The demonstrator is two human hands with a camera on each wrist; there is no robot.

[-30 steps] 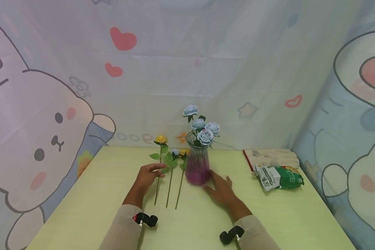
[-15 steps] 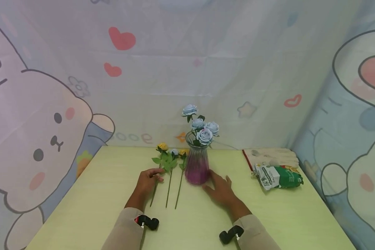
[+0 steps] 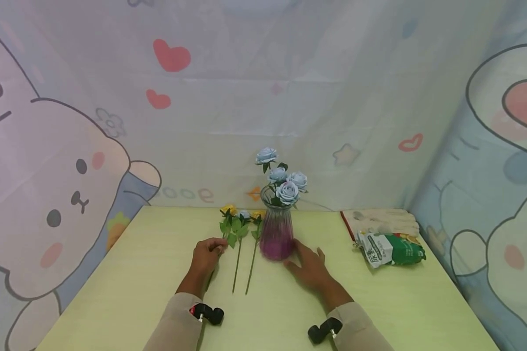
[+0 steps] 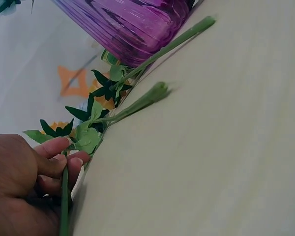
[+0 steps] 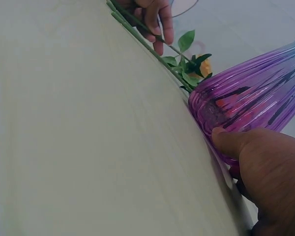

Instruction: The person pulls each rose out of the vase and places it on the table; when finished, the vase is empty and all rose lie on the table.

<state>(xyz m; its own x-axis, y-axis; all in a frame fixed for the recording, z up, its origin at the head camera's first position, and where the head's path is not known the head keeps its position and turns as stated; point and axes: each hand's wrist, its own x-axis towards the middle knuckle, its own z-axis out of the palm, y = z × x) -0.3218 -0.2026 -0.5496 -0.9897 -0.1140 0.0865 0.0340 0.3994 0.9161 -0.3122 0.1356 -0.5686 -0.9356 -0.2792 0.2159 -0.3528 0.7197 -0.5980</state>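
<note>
In the head view my left hand (image 3: 208, 254) pinches the green stem of a yellow artificial flower (image 3: 229, 209) between thumb and fingertips. Its stem (image 4: 65, 201) runs down past the palm in the left wrist view. To its right lie a light blue flower (image 3: 244, 214) and another yellow flower (image 3: 257, 215) on the table, stems toward me. A ribbed glass vase (image 3: 275, 241), purple at the base, stands upright with several light blue roses (image 3: 287, 191) in it. My right hand (image 3: 311, 267) holds the vase low on its right side, thumb in front; its other fingers are partly hidden.
On the right of the pale yellow table (image 3: 351, 312) lie a green and white packet (image 3: 395, 249) and a pale glove-like cloth item (image 3: 384, 221). A thin red stick-like edge (image 3: 348, 225) borders the cloth. A printed curtain (image 3: 228, 97) hangs behind the table.
The left hand has lowered the yellow flower; its head has dropped beside the other flowers and its stem's lower end has shifted left. The right hand stays at the vase.
</note>
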